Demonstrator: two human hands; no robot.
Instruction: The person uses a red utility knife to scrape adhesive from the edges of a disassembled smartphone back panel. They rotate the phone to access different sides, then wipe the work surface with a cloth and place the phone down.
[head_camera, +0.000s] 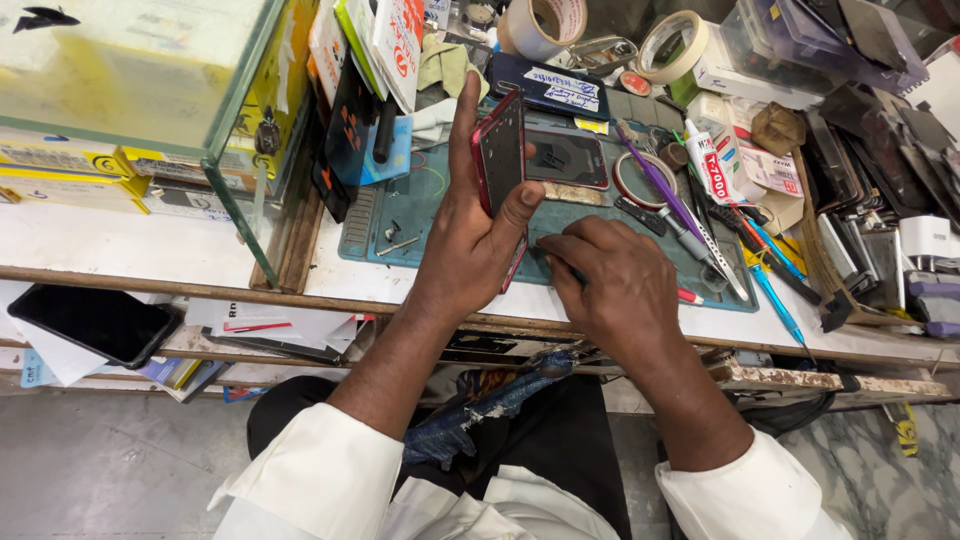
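Glass walls of the display case (130, 70) close off the bench's left edge, leaving only the teal mat (440, 215) (crowded with tools on its right side) as open room. My left hand (470, 230) clamps the red phone frame (500, 150) upright. My right hand (615, 280) curls shut, knuckles up, resting on the mat's front edge.

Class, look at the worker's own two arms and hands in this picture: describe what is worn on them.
Both arms wear white sleeves: the left sleeve and the right sleeve are each pushed or rolled up the forearm, leaving the forearms bare. The left hand and right hand are bare: no gloves, rings or watch show.
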